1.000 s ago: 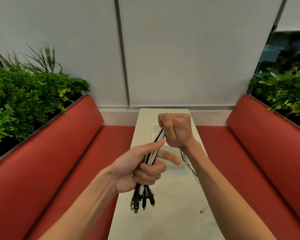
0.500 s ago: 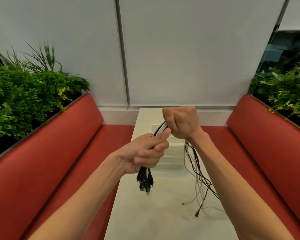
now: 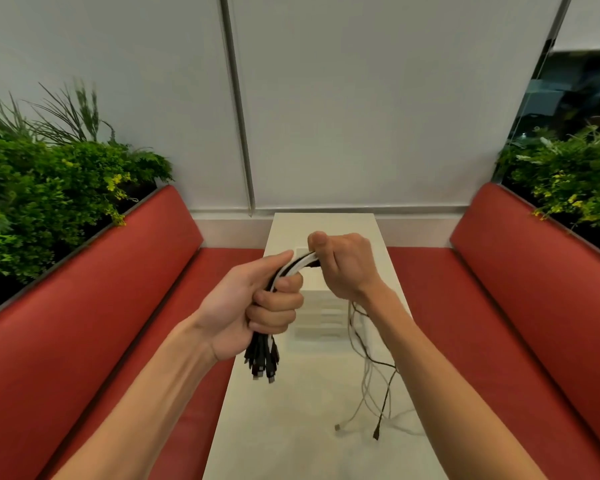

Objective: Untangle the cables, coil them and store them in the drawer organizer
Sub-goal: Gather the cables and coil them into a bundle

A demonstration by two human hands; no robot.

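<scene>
A bundle of black and white cables (image 3: 293, 268) arcs between my two hands above the narrow white table (image 3: 291, 427). My left hand (image 3: 257, 306) grips the bundle in a fist, and several black plug ends (image 3: 262, 360) hang below it. My right hand (image 3: 343, 265) grips the same bundle a little farther along, thumb on top. Loose black and white cable tails (image 3: 371, 386) drop from under my right wrist onto the table. The white drawer organizer (image 3: 321, 317) sits on the table behind my hands, mostly hidden by them.
Red padded benches run along both sides, the left bench (image 3: 101, 323) and the right bench (image 3: 516, 306). Green plants (image 3: 42, 195) stand behind the left backrest, and more plants (image 3: 575, 178) behind the right one. A white wall closes off the table's far end.
My left hand closed its fingers fully around the bundle and rose toward my right hand. The hanging cable tails came into view and spread lower over the table.
</scene>
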